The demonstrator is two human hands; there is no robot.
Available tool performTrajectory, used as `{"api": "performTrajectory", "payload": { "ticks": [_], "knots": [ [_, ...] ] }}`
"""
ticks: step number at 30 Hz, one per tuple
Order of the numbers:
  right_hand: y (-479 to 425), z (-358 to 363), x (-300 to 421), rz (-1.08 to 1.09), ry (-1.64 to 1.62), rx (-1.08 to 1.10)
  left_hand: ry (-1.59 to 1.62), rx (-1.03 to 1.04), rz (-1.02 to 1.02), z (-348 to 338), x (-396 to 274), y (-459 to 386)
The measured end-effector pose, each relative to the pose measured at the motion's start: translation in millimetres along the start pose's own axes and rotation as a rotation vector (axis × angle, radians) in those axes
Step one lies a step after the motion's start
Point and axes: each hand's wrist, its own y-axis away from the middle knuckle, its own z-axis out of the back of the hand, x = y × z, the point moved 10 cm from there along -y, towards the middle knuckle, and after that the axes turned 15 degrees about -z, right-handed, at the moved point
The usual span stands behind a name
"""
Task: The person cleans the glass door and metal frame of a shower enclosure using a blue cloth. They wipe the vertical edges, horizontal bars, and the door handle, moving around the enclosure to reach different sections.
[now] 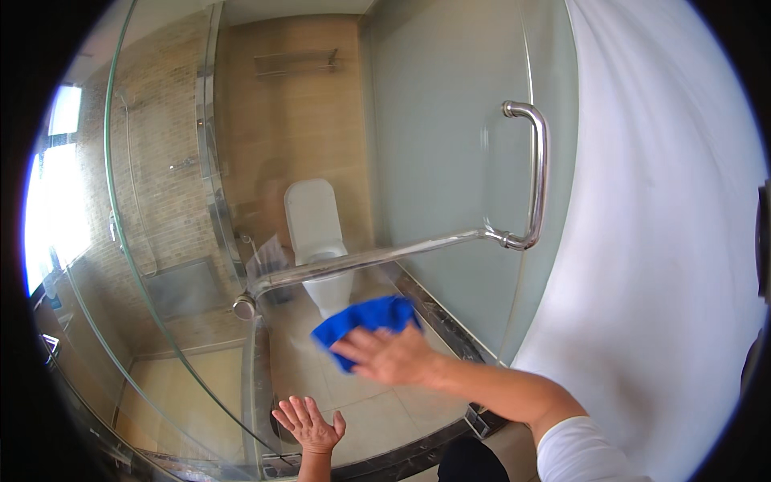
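My right hand point(391, 358) presses a bright blue cloth point(367, 322) flat, with its fingers spread over it, against a clear glass door panel point(361, 416). The hand looks slightly blurred. A chrome bar handle point(385, 256) crosses the glass just above the cloth and joins an upright chrome grip point(539, 175) at the right. Lower down and to the left, my left hand point(310, 425) is raised with its fingers apart and nothing in it. Whether its palm touches the glass I cannot tell.
Behind the glass stands a white toilet point(316, 229) with its lid up. A frosted glass panel point(440, 144) is at the right, beside a white curtain-like surface point(644, 241). More curved glass edges point(114, 199) run down the left. A metal hinge point(477, 420) sits low on the right.
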Motion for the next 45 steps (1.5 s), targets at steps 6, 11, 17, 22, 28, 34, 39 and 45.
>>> {"api": "performTrajectory", "payload": {
  "ticks": [6, 11, 17, 22, 28, 34, 39, 45],
  "knots": [
    [-94, 112, -148, -0.39, 0.077, -0.411, 0.015, 0.025, 0.002, 9, 4, -2],
    [-116, 145, -211, -0.693, 0.155, -0.554, 0.031, 0.019, 0.0, 8, 0, -8],
    [5, 56, -129, -0.494, -0.011, -0.276, -0.003, 0.062, -0.011, 17, 9, -6],
    [156, 23, -166, -0.597, 0.056, -0.19, 0.022, 0.045, -0.012, 8, -1, -10],
    [112, 74, -279, -0.765, -0.022, -0.361, -0.009, 0.057, -0.01, 12, 4, -4],
    [-27, 158, -361, -0.631, 0.136, -0.372, -0.014, 0.032, 0.002, 4, -2, -5],
    [-67, 171, -338, -0.52, -0.04, -0.381, -0.049, 0.045, -0.01, 9, 1, -10],
    [44, 123, -319, -0.53, -0.018, -0.418, -0.041, 0.028, -0.017, 5, -4, -17]
  ]
}}
